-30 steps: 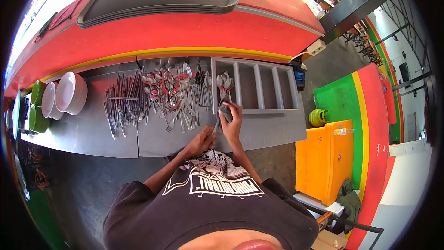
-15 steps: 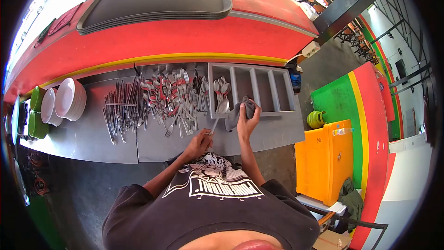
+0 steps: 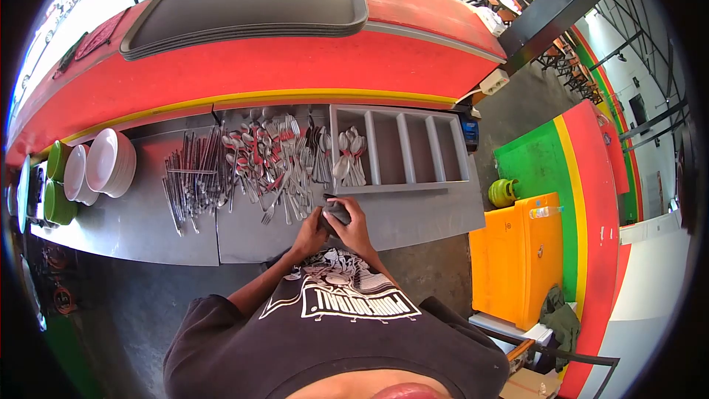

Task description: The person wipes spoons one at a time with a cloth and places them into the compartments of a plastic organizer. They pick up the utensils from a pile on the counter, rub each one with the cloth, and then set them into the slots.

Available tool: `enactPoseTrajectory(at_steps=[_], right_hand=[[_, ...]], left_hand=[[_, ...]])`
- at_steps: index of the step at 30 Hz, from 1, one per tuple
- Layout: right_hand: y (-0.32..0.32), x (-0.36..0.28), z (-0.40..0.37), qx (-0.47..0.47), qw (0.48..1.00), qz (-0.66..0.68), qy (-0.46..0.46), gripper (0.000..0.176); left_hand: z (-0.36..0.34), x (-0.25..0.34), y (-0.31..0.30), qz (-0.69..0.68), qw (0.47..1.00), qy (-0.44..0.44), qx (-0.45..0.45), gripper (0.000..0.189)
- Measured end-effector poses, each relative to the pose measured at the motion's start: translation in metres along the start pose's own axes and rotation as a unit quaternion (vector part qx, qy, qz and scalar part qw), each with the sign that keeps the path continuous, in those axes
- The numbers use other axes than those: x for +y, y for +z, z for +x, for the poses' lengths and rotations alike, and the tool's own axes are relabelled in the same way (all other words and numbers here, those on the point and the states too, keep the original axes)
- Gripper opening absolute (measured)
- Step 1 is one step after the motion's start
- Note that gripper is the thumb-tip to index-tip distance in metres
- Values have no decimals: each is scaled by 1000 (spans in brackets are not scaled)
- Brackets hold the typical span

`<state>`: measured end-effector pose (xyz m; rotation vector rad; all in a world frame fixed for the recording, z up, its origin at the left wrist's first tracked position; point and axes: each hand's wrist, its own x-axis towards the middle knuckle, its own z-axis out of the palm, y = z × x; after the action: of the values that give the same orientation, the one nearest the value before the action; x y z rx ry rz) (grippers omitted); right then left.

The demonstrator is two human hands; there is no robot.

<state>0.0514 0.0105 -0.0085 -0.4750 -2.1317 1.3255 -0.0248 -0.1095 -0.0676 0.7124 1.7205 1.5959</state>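
The bench (image 3: 436, 210) carries a grey divided tray (image 3: 406, 188), spoons (image 3: 353, 154) lying in its leftmost compartment, with mixed cutlery (image 3: 269, 166) heaped just beside it. At the bench's near edge, the right hand (image 3: 354, 227) grips a dark cloth (image 3: 339, 212); the left hand (image 3: 311, 232) meets it, contents hidden. Wiping seems in hand, calling for a firm pinch through the cloth

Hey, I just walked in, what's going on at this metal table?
A person is at the metal table. The right hand holds a dark cloth close to the body, and the left hand is up against it; whether that hand holds anything is hard to tell. Loose spoons and forks lie piled to the left of a gray divided tray, whose leftmost compartment holds some spoons.
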Motion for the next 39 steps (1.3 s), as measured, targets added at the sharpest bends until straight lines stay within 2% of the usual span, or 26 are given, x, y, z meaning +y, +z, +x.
enactPoseTrajectory(at_steps=[10, 13, 16, 19, 20, 22, 25, 28, 31, 34, 37, 39], right_hand=[[-12, 13, 18, 133, 987, -86, -7, 27], [-19, 24, 24, 187, 976, -109, -13, 29], [-30, 30, 30, 224, 967, -119, 0, 29], [-42, 33, 38, 266, 952, -148, -14, 27], [-45, 34, 40, 281, 947, -154, -16, 27], [-49, 33, 41, 303, 947, -108, 18, 25], [-51, 30, 41, 343, 936, 7, 77, 28], [-55, 38, 37, 361, 921, 83, 117, 30], [-46, 39, 26, 327, 920, 158, 147, 31], [-30, 33, 12, 230, 943, 189, 149, 33], [-14, 20, -3, 122, 966, 168, 157, 31], [-7, 11, -9, 51, 975, 158, 150, 30]], left_hand=[[3, 15, -3, 64, 993, 15, -97, 15], [0, 26, -7, 133, 982, 53, -123, 16], [-1, 29, -6, 129, 981, 40, -138, 17], [-2, 38, -8, 142, 976, -24, -162, 18], [-2, 38, -8, 136, 978, -19, -158, 17], [-2, 34, -9, 125, 981, -8, -150, 16], [2, 3, -4, 111, 989, 55, -83, 16], [6, -9, -5, 87, 995, 47, -34, 24], [10, -2, -8, -31, 994, -104, -30, 35], [11, 15, -7, -107, 981, -159, -34, 38], [14, 1, -3, -141, 983, -104, -45, 33], [9, -6, 1, -152, 981, -121, -9, 26]])
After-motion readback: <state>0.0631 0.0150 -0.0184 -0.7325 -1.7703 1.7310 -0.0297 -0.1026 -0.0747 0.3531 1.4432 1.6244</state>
